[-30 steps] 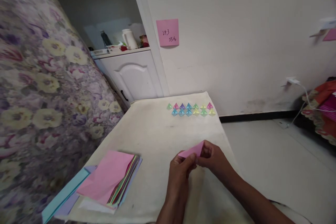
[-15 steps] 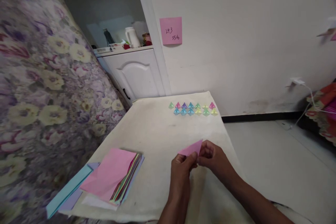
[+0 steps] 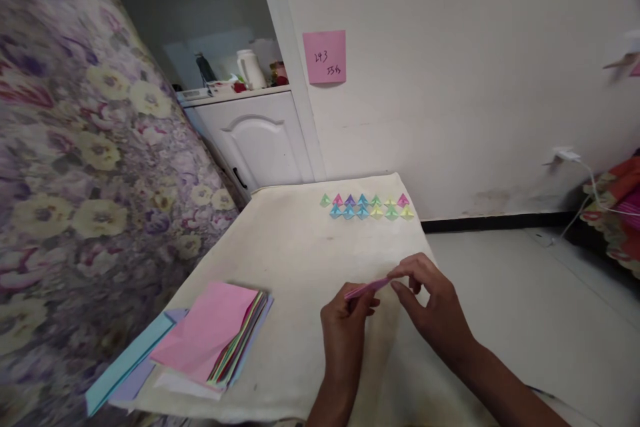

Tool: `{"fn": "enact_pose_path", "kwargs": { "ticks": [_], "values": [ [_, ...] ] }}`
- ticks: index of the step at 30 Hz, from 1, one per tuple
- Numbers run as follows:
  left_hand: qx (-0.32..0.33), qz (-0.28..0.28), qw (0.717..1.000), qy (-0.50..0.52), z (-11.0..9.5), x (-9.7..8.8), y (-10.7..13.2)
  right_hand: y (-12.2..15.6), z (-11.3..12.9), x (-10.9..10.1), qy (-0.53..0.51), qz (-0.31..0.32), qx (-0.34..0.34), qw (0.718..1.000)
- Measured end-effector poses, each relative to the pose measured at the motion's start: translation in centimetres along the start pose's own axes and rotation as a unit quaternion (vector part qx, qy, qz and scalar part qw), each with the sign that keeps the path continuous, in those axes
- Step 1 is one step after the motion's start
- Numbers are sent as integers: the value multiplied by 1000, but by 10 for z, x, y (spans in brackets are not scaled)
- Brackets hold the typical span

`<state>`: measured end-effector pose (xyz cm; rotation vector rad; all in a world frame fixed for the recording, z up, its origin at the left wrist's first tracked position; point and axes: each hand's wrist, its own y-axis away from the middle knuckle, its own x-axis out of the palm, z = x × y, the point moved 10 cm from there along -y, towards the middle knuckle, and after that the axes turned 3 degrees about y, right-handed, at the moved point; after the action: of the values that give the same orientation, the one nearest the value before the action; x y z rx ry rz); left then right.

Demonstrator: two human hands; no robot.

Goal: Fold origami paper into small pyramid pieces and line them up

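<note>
A small folded piece of pink paper [image 3: 368,287] is held above the near right part of the table, seen nearly edge-on. My left hand [image 3: 346,320] pinches its left and lower side between thumb and fingers. At the paper's right tip, the thumb and forefinger of my right hand [image 3: 434,299] close in a light pinch. Beyond both hands, several small folded paper pieces [image 3: 363,211] in blue, green, yellow, pink and purple lie in two rows. To the left, a stack of coloured paper sheets [image 3: 205,330] has a pink sheet on top.
Folded light-blue paper [image 3: 131,361] overhangs the left edge of the cloth-covered table [image 3: 295,240]. A floral curtain [image 3: 100,200] hangs at the left. Behind stand a white cabinet [image 3: 260,140] and a wall bearing a pink note [image 3: 325,57]. A power cord [image 3: 595,187] runs at the right.
The pink paper has tilted from showing its flat face to nearly edge-on. My right hand has shifted right and slightly up, to the paper's tip.
</note>
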<state>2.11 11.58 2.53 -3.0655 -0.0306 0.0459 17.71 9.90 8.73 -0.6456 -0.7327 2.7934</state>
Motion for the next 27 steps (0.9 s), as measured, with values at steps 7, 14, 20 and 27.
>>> {"fn": "enact_pose_path", "kwargs": {
  "ticks": [7,14,20,27],
  "values": [
    [3,6,1000,-18,3,2,1,5,6,13,41,41,-32,998],
    [0,15,999,-29,2,5,1,6,0,17,51,52,-12,997],
    [-1,14,999,-31,2,4,1,6,-1,18,54,53,-6,997],
    [0,21,999,-26,2,6,1,5,-1,18,51,51,-8,997]
  ]
}}
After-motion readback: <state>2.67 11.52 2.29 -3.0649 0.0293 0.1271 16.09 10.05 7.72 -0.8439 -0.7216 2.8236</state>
